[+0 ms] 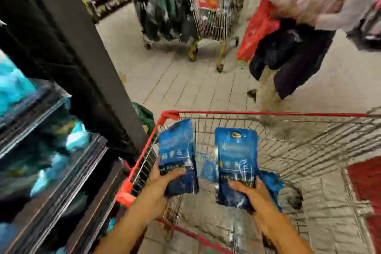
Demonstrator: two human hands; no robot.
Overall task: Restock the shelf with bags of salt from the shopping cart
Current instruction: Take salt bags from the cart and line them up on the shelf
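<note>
Left hand [165, 179] and right hand [250, 192] each grip a blue salt bag [176, 150] by its bottom end; the soft, slick, likely heavy pouches want support underneath.

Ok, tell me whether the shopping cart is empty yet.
Not empty. Another blue bag lies in the shopping cart, below the bag the right hand holds. More beneath: cannot tell.
</note>
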